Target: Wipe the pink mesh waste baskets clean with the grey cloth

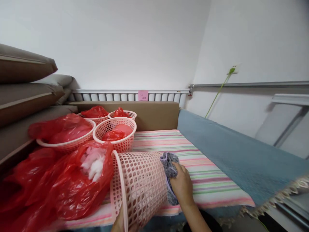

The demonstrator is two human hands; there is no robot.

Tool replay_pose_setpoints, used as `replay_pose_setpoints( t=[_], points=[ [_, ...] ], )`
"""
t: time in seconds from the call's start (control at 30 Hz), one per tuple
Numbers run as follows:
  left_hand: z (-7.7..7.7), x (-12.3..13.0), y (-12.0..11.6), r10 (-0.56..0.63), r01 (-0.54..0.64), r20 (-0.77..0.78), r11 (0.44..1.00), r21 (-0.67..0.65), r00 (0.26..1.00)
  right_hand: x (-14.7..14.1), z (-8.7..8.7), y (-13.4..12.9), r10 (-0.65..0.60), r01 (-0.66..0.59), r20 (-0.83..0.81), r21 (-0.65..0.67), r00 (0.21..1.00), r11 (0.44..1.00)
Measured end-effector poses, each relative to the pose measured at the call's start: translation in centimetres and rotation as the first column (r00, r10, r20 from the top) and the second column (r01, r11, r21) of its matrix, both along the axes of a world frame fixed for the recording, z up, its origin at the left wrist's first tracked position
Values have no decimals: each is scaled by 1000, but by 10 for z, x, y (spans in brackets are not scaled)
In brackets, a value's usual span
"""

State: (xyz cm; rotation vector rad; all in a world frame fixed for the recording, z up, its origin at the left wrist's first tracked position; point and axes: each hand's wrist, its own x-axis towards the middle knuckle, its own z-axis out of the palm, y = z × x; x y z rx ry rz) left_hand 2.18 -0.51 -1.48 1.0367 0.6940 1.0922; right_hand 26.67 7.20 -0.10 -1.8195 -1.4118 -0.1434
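Observation:
A pink mesh plastic basket (145, 180) lies tipped on its side in front of me, its mouth facing left. My left hand (118, 221) reaches in at the lower part of its rim and holds it; the fingers are partly hidden behind the mesh. My right hand (181, 182) is closed on a grey cloth (170, 164) with a purple edge, pressed against the basket's base. Just left of the mouth sits an open red plastic bag (79, 190) with pink and white soft items (94, 162) inside.
Several more pink baskets with red bags stand behind, the nearest basket (113, 129) at centre left. A striped cloth (193, 161) covers the surface. Cushions (26, 93) are stacked at left. A blue padded side (229, 145) runs along the right, a brown backrest (156, 114) behind.

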Motion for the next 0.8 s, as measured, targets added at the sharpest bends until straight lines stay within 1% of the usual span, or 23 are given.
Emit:
replay_pose_setpoints(
  t=[0.1,0.23,0.3,0.37,0.4,0.43,0.47,0.53,0.57,0.63,0.7,0.73,0.8],
  points=[
    [12,-2,5,11,-10,40,1000,-19,999,-5,-2,-4,9,-10,30,14,999,1000],
    [29,-6,13,72,-72,3,997,-13,997,-4,-2,-6,9,-11,57,25,998,1000],
    [31,-7,14,109,-108,-46,994,25,993,-6,0,-6,-1,1,42,5,999,1000],
    [29,-6,13,155,-147,-90,985,86,984,-18,6,-8,18,-18,3,-3,1000,1000],
    [27,-6,12,162,-151,-99,982,109,982,-29,12,-9,53,-53,-17,10,998,999],
    [25,-6,11,144,-133,-92,984,115,985,-44,19,-11,102,-101,-35,30,994,994],
    [23,-6,11,106,-99,-71,990,105,992,-61,27,-14,164,-161,-49,58,985,985],
    [20,-9,10,24,-22,-30,997,74,999,-99,46,-22,306,-299,-84,92,948,950],
    [18,-11,9,16,-14,-30,998,64,999,-118,55,-27,398,-386,-110,112,911,916],
    [16,-17,8,71,-65,-71,995,72,995,-147,70,-39,528,-509,-157,145,835,848],
    [15,-21,5,152,-140,-117,985,100,981,-161,77,-49,598,-578,-169,156,784,801],
    [15,-22,2,169,-156,-132,982,103,977,-161,76,-52,614,-595,-156,151,774,789],
    [17,-21,-3,154,-142,-149,986,89,977,-149,65,-51,612,-598,-94,139,785,789]
  ],
)
